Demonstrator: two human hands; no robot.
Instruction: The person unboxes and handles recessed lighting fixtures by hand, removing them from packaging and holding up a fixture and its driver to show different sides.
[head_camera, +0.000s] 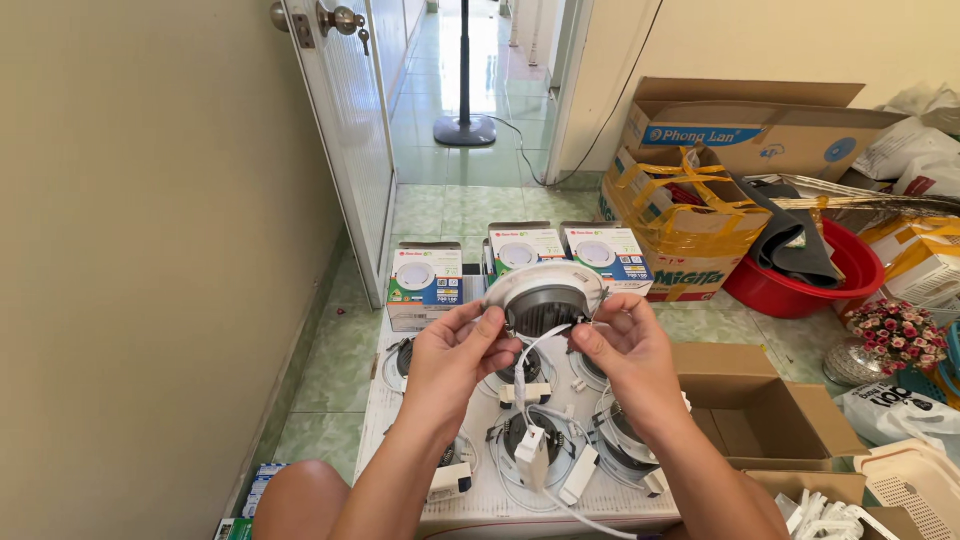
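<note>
The round white ceiling light (545, 295) is held up in both hands above the white surface (400, 400). The left hand (450, 355) and right hand (625, 345) pinch its rim. Best to grip gently, keeping the hanging wire (527, 375) loose.

A plain beige wall (150, 250) fills the left side. The floor of pale green glossy tiles (450, 205) runs far into a bright hallway, where the round black base of a standing fan (464, 128) sits. A white panelled door with a metal knob (345, 120) stands open. Cream walls (760, 40) rise at far right.
</note>
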